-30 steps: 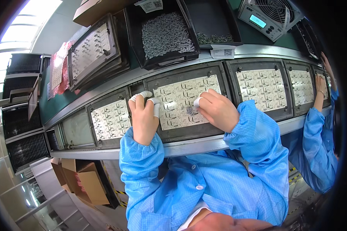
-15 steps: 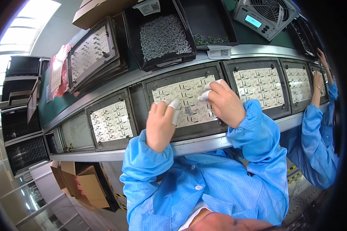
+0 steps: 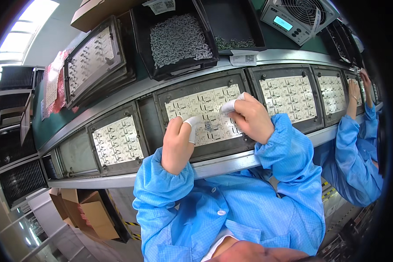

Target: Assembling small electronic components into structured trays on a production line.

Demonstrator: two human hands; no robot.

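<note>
A cream-white circuit board panel (image 3: 205,103) lies in a dark frame (image 3: 161,94) in front of me, with rows of small parts on it. My left hand (image 3: 179,142) is over its left side, fingers curled, the white-covered index finger and thumb brought together low over the board. Over the right side, my right hand (image 3: 251,117) has its white-covered fingertips pinched. Whatever either hand holds is too small or hidden to make out. A small cluster of loose grey parts (image 3: 210,127) rests on the board between the hands.
Similar framed panels sit left (image 3: 118,140) and right (image 3: 289,99) along the metal-edged line. Behind stand a black bin of grey parts (image 3: 181,41), a bin with green-tinted parts (image 3: 233,43), stacked frames (image 3: 94,61) and a fan device (image 3: 297,19). Another person's hands (image 3: 356,91) work at far right.
The left fingers have drawn together and curled over the board. My right hand has shifted slightly down and left, its fingers closer in a pinch. The whole view has shifted a little.
</note>
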